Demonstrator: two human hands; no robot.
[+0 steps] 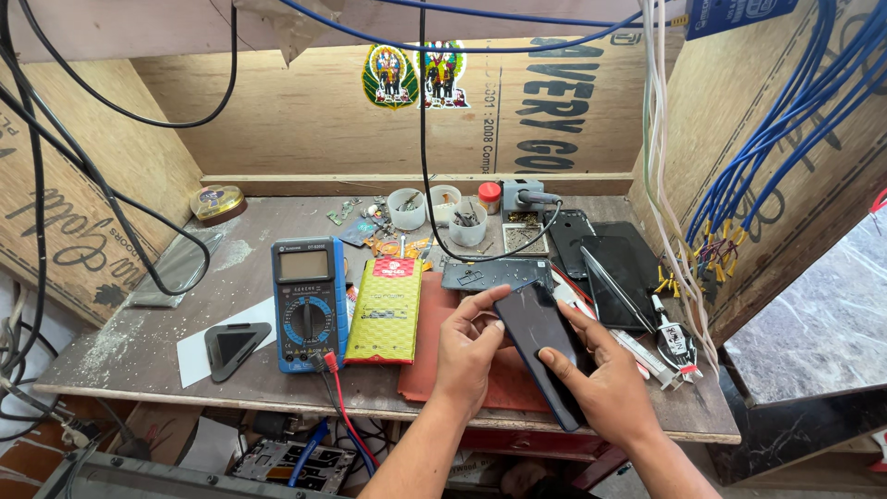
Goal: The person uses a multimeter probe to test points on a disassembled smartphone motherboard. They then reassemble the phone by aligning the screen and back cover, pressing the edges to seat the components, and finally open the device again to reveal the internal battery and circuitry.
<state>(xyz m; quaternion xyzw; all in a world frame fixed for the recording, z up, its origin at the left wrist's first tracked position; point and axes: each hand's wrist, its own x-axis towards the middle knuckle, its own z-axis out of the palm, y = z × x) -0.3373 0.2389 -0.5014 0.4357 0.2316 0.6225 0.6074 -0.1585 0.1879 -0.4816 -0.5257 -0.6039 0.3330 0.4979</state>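
Observation:
Both my hands hold a dark smartphone (537, 333) above the front right of a wooden workbench (148, 323). My left hand (468, 349) grips the phone's left edge near its top, fingers curled around it. My right hand (605, 381) supports the lower right side, with the thumb laid across the back. The phone is tilted, its top pointing away from me. Below it lies a reddish-brown mat (434, 370).
A blue multimeter (308, 301) with red and black leads and a yellow-green packet (386, 310) lie to the left. Dark phone panels (617, 268), tweezers (617, 291), small white cups (407, 209), a soldering stand (523, 196) sit behind. Cables (423, 129) hang overhead.

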